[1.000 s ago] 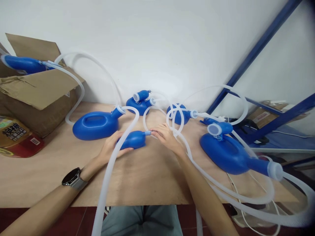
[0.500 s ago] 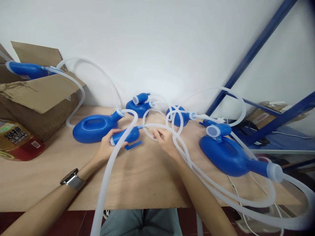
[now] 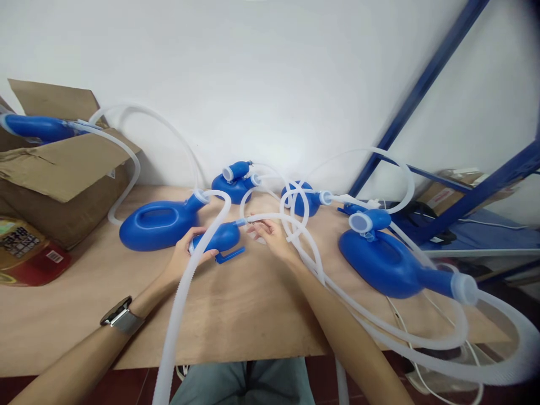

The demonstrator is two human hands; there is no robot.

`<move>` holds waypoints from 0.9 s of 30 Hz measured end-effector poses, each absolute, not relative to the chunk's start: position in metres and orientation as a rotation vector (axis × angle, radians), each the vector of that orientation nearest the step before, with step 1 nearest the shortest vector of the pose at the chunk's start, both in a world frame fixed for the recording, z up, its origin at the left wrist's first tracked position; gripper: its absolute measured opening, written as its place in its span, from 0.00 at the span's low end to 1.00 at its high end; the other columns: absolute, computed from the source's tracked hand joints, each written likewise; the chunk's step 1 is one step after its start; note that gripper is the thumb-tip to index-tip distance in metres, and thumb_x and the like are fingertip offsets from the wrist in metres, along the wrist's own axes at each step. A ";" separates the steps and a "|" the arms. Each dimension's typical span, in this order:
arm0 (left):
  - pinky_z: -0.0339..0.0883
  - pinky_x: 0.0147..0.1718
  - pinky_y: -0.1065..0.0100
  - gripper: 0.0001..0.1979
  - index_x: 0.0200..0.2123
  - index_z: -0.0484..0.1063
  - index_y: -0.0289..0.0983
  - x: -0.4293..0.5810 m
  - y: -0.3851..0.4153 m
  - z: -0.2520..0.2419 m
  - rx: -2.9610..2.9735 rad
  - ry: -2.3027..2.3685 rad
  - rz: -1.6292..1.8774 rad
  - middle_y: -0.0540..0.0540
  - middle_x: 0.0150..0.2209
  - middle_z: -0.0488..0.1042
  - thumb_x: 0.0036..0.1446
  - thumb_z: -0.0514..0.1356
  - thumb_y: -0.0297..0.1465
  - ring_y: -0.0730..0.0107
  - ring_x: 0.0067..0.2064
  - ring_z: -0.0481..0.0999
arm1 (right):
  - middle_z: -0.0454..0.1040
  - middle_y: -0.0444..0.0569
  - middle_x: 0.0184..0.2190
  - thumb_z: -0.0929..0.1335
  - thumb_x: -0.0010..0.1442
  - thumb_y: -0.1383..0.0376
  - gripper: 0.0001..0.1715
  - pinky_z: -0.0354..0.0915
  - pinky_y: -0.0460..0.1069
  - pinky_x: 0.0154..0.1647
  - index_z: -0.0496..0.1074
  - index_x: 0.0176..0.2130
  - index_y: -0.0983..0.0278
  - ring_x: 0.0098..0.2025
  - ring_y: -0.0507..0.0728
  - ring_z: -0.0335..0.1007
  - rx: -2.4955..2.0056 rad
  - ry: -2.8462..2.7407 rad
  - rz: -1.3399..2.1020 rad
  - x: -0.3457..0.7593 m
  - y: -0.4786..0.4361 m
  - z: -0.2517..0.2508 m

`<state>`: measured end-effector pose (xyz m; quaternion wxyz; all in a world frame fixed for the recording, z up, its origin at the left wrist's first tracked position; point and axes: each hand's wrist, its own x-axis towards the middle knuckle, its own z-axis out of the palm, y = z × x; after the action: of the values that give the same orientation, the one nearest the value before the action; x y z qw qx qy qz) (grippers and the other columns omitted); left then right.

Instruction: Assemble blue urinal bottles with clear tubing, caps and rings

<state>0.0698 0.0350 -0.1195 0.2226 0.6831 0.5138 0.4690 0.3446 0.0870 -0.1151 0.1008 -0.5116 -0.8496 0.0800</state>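
Note:
My left hand (image 3: 188,245) grips a blue urinal head (image 3: 225,237) with a white rim, fingers behind it and thumb in front. A blue hooked lever (image 3: 230,255) hangs below the head. A translucent hose (image 3: 270,216) meets the head's narrow spout. At that joint my right hand (image 3: 272,235) pinches with thumb and fingers at a small wire hose clip, mostly hidden by the fingertips. A ribbed white hose (image 3: 185,287) passes in front of the head and my left fingers. Behind my left hand lies a blue urinal bottle (image 3: 158,225), its neck joined to the ribbed hose.
More blue urinal bottles (image 3: 379,261) with looped hoses lie to the right and along the wall. An open cardboard box (image 3: 67,191) and a red-and-yellow container (image 3: 31,253) stand at left. A blue metal rack (image 3: 415,101) rises at right.
My right hand has moved left and slightly up, its fingertips now at the joint of hose and head. My left hand keeps its hold; the view has shifted slightly.

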 end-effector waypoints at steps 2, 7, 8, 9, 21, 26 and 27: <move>0.72 0.37 0.63 0.34 0.50 0.72 0.37 0.070 0.036 -0.121 1.896 1.425 1.292 0.44 0.43 0.76 0.49 0.71 0.53 0.60 0.40 0.75 | 0.52 0.33 0.57 0.17 0.65 0.45 0.69 0.24 0.08 0.46 0.48 0.76 0.69 0.48 0.03 0.24 -1.505 -2.483 0.245 0.343 0.088 -0.117; 0.74 0.39 0.59 0.30 0.50 0.72 0.39 0.069 0.037 -0.124 1.932 1.393 1.297 0.44 0.44 0.77 0.52 0.70 0.52 0.58 0.41 0.77 | 0.52 0.34 0.57 0.12 0.63 0.45 0.74 0.27 0.06 0.47 0.50 0.74 0.67 0.48 0.03 0.26 -1.514 -2.475 0.358 0.336 0.086 -0.123; 0.74 0.40 0.58 0.29 0.51 0.71 0.39 0.070 0.036 -0.123 1.946 1.385 1.284 0.44 0.45 0.77 0.53 0.69 0.51 0.57 0.42 0.77 | 0.52 0.36 0.57 0.12 0.62 0.45 0.75 0.28 0.05 0.48 0.50 0.74 0.67 0.48 0.03 0.26 -1.505 -2.475 0.396 0.334 0.085 -0.125; 0.74 0.41 0.57 0.28 0.51 0.71 0.39 0.071 0.036 -0.121 1.957 1.382 1.262 0.44 0.45 0.77 0.54 0.68 0.51 0.56 0.43 0.78 | 0.51 0.37 0.58 0.12 0.62 0.43 0.75 0.30 0.04 0.50 0.49 0.75 0.67 0.49 0.03 0.27 -1.491 -2.469 0.432 0.332 0.084 -0.126; 0.71 0.47 0.55 0.31 0.53 0.69 0.37 0.072 0.030 -0.122 1.965 1.425 1.103 0.47 0.47 0.77 0.55 0.69 0.50 0.54 0.47 0.77 | 0.53 0.29 0.55 0.16 0.58 0.37 0.75 0.30 0.03 0.51 0.56 0.70 0.58 0.47 0.02 0.28 -1.592 -2.408 0.384 0.325 0.073 -0.121; 0.70 0.46 0.55 0.29 0.51 0.69 0.38 0.069 0.031 -0.127 2.018 1.413 1.116 0.47 0.45 0.76 0.56 0.69 0.51 0.56 0.45 0.77 | 0.54 0.27 0.53 0.14 0.58 0.37 0.77 0.29 0.05 0.46 0.59 0.69 0.57 0.43 0.04 0.26 -1.587 -2.449 0.366 0.326 0.070 -0.118; 0.70 0.46 0.55 0.29 0.50 0.70 0.39 0.067 0.032 -0.130 2.027 1.420 1.135 0.46 0.45 0.76 0.55 0.69 0.52 0.56 0.45 0.77 | 0.54 0.27 0.53 0.14 0.57 0.36 0.78 0.29 0.05 0.46 0.59 0.69 0.57 0.43 0.04 0.26 -1.578 -2.459 0.370 0.326 0.070 -0.118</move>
<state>0.0674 0.0316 -0.1295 0.2080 0.7281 0.5102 0.4077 0.3256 0.0701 -0.1176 0.0981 -0.5331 -0.8310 0.1249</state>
